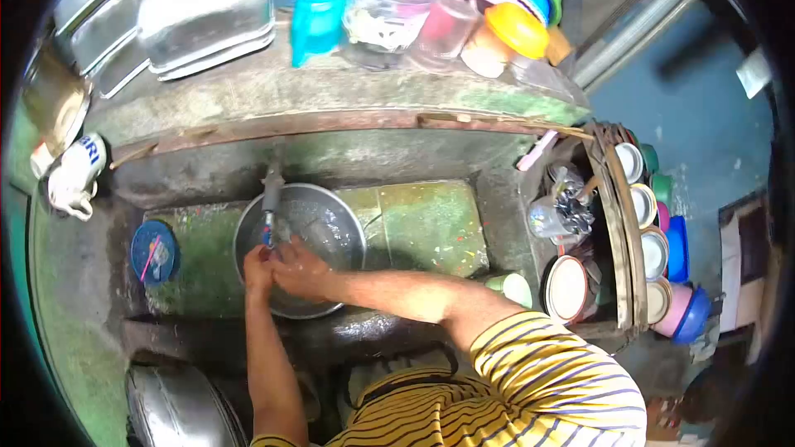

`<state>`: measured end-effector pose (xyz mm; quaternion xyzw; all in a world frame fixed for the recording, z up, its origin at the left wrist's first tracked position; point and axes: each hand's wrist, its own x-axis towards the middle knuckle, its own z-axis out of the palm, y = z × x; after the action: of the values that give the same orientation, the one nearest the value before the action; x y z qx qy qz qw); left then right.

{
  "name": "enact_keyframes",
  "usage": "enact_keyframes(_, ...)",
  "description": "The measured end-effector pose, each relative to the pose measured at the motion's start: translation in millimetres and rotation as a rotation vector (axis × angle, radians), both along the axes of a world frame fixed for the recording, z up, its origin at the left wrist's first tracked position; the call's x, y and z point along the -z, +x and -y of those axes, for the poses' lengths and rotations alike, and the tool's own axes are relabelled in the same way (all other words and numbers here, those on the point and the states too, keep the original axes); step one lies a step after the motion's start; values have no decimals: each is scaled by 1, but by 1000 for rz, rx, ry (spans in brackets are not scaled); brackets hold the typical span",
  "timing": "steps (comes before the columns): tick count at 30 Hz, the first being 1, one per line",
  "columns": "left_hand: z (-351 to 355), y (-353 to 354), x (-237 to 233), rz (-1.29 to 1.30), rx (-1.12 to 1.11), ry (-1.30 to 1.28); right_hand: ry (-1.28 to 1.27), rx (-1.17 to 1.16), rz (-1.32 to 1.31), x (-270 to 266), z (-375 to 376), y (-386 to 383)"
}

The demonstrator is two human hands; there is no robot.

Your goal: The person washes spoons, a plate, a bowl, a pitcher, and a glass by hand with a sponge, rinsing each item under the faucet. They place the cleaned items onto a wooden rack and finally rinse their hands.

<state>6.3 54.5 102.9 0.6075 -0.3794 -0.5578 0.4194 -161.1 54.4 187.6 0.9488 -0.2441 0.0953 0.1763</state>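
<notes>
A wide metal basin (341, 228) with water in it stands in the green, worn sink (431, 223). Above its left part, a grey tap (272, 194) with a blue and red part at its lower end points down towards my hands. My left hand (258, 269) is closed close under the tap, fingers curled. Against it, my right hand (300, 271) has its fingers bent inward. Whatever lies between the hands, if anything, is hidden. Left of the basin sits a blue round dish (154, 252) with a pink stick-like item across it.
Metal pans (205, 16) and plastic tubs (389, 8) line the ledge behind. A white cup (81, 164) is at the left. Lidded containers (654, 252) and a wooden-edged rack (625, 240) stand right. A large metal pot (178, 406) is at lower left.
</notes>
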Motion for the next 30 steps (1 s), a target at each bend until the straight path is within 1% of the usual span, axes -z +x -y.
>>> enact_keyframes(1,-1,-4,-15,-65,-39,24,-7,17,-2,-15,8,-5)
enact_keyframes(2,6,-5,-5,-63,-30,22,410,187,-86,-43,18,-6)
enact_keyframes(3,16,2,16,124,-1,40,830,345,-168,-59,22,-5)
enact_keyframes(4,19,12,26,314,19,63,835,332,-164,-52,18,-5)
enact_keyframes(5,15,-1,-12,462,-16,-103,819,348,-93,-34,14,-5)
enact_keyframes(6,14,-26,-61,616,-56,-265,805,354,-24,-21,10,-2)
enact_keyframes(8,14,-35,-81,571,97,-251,866,306,-12,-12,-5,-2)
enact_keyframes(9,16,-28,-68,586,75,-233,910,300,-8,-8,-8,0)
enact_keyframes(10,23,-28,-43,514,125,-300,915,280,-6,-2,-5,5)
enact_keyframes(11,30,-27,-32,438,181,-374,942,305,42,3,4,7)
enact_keyframes(12,32,-29,-49,444,179,-376,969,337,91,-3,15,8)
enact_keyframes(13,32,-33,-65,205,-61,-311,967,339,96,-10,24,12)
enact_keyframes(14,30,-36,-76,-35,-296,-236,1180,510,372,-35,31,21)
enact_keyframes(15,28,-37,-72,-32,-293,-230,1382,679,656,-45,32,30)
enact_keyframes(16,24,-37,-68,-299,-454,-200,1391,679,657,-37,30,38)
enact_keyframes(17,22,-37,-61,-565,-612,-169,1243,725,757,-18,30,48)
enact_keyframes(18,21,-29,-45,-796,-493,-213,1088,764,851,-15,28,54)
enact_keyframes(19,18,-24,-29,-791,-495,-216,1091,759,853,-11,21,51)
enact_keyframes(21,10,-21,-27,-632,-464,-130,921,267,445,-19,0,27)
enact_keyframes(22,6,-25,-36,-707,-505,102,924,260,443,-17,-5,13)
enact_keyframes(23,4,-29,-35,-708,-514,95,907,274,348,-12,-5,-3)
enact_keyframes(24,0,-33,-32,-513,-436,142,890,290,254,-13,-5,-9)
enact_keyframes(25,-5,-36,-28,-317,-350,195,894,291,254,-13,-9,-9)
enact_keyframes(26,-8,-38,-35,-256,-288,117,948,337,224,-20,-12,-10)
enact_keyframes(27,-8,-42,-53,-261,-274,112,992,389,196,-24,-10,-14)
enact_keyframes(28,-9,-47,-72,-254,-370,32,988,310,203,0,-8,-9)
enact_keyframes(29,-10,-57,-83,-253,-459,-44,952,270,309,-2,-4,-10)
enact_keyframes(30,-10,-45,-64,-195,-385,-53,910,236,411,-8,0,-13)
